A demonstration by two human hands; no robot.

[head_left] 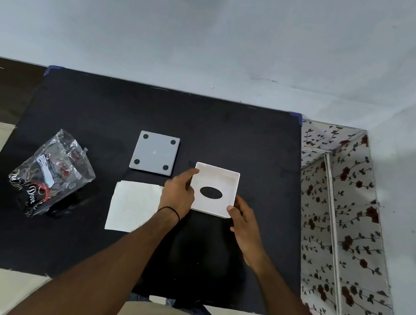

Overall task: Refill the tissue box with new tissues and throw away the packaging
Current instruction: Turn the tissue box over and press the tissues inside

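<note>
plainly, the white tissue box (215, 190) is sitting upside down or open side up on the black bench (102, 105), toward the bench's right half, its oval slot showing dark through the bottom. it is looking like thin rigid plastic: light, stiff, a little slick on the smooth walls, and probably safe from a firm squeeze, so the straight side walls are the sensible place to be taking hold, one hand on each.

the left hand (178, 192) is reaching in from the box's left, its fingers (190, 175) wrapping the left wall with the thumb over the rim. the right hand (244, 217) is cupping the box's near right corner, thumb tip resting on the rim; both hands are closed lightly around the box, and i cannot tell whether it is lifted or resting on the bench. both forearms are stretching forward and converging on it.

just left of the box, partly under the left wrist, the stack of white tissues (133, 207) is lying flat; soft and floppy, it is best gripped from both long edges so it does not fan out. behind the box and to its left the grey lid (154, 153) is lying with four dark feet up. well left of the box, the crinkly clear plastic wrapper (53, 172) is standing slumped, feather-light and slippery.
</note>
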